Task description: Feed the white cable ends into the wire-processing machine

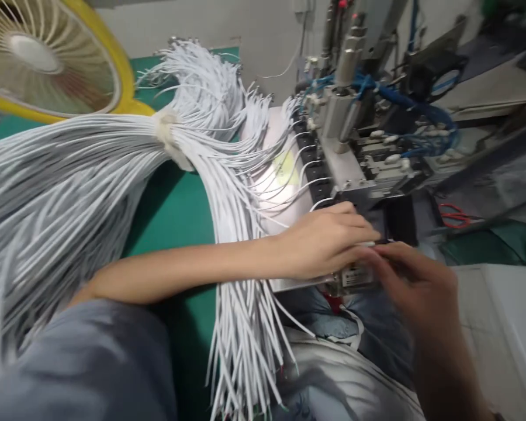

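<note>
My left hand (328,241) reaches across the white cables, its thumb and fingers pinched on the end of a white cable (367,244). Against those fingertips, my right hand (416,280) is also pinched at the cable's tip; what exactly lies between its fingers is hidden. A large bundle of white cables (92,146), bound by a pale tie (169,137), spreads over the green mat (170,204). Several single cables run from it into a row of black holders (313,166) on the machine, just beyond my left hand.
A yellow-rimmed fan (123,70) stands at the upper left. The machine, with a metal cylinder (337,117) and blue air tubes (438,126), fills the upper right. A white surface (504,327) lies at the lower right, and red wire (454,216) above it.
</note>
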`<state>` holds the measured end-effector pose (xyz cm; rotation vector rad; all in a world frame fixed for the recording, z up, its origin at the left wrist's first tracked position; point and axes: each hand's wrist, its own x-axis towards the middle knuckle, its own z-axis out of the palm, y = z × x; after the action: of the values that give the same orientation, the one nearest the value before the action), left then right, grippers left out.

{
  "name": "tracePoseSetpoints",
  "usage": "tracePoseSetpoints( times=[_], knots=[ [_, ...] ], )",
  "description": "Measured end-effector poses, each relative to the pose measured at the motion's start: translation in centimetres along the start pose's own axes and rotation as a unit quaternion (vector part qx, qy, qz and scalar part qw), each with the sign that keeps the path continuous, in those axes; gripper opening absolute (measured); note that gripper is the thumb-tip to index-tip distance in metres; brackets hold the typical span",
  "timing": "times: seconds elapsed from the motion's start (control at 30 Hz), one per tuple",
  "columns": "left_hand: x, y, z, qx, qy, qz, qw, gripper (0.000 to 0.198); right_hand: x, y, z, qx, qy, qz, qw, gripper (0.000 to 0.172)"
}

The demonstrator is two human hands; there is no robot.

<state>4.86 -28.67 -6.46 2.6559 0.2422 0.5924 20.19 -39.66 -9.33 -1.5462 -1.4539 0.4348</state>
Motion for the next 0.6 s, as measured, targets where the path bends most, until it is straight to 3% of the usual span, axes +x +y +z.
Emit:
tracePoseSetpoints(
  times=[0.23, 0.43, 0.6],
  knots=[
    [0.0, -1.1, 0.1, -0.078, 0.083, 0.012, 0.993, 0.025, 1.2, -0.2, 0.8, 0.207, 0.11, 0.001, 0.972, 0.008],
    [0.1, -1.1, 0.2, -0.072, 0.093, 0.032, 0.993, 0.024, 2.0, -0.4, 0.9, 0.258, 0.076, 0.057, 0.961, 0.006],
    [0.2, -1.1, 0.6, -0.106, 0.109, 0.027, 0.988, 0.018, 2.5, 0.0, 1.2, 0.27, 0.068, 0.033, 0.96, 0.004]
  ],
)
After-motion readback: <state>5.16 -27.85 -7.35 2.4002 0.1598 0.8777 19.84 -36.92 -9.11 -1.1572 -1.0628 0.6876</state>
